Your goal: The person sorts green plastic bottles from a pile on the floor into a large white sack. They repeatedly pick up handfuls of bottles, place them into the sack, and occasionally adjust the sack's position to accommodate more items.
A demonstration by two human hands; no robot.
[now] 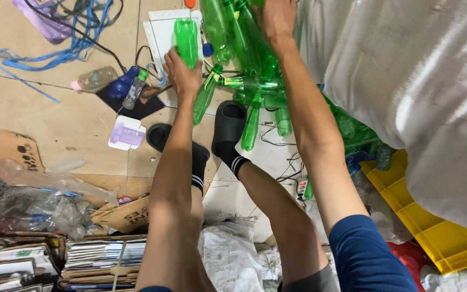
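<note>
There are two hands, the left hand (182,73) at 12 o'clock and the right hand (275,19) at 1 o'clock. There are two black slippers (228,121) in the middle and one yellow crate (439,238) at 4 o'clock. The green bottles (252,81) at 12 o'clock are too many and too piled up to count.

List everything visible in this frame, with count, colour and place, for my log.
green bottle: one, green, gripped in left hand, top centre
green bottle pile: many, green, on floor under right hand
white sack: one, white, right side
yellow crate: one, yellow, lower right
clear bottle: one, clear with pink cap, floor upper left
blue strapping: tangle, blue, top left
small box: one, white and purple, floor centre left
stacked paper: bundles, white and brown, bottom left
slippers: two, black, on the feet
left hand: fingers around the green bottle
right hand: on the pile
</note>
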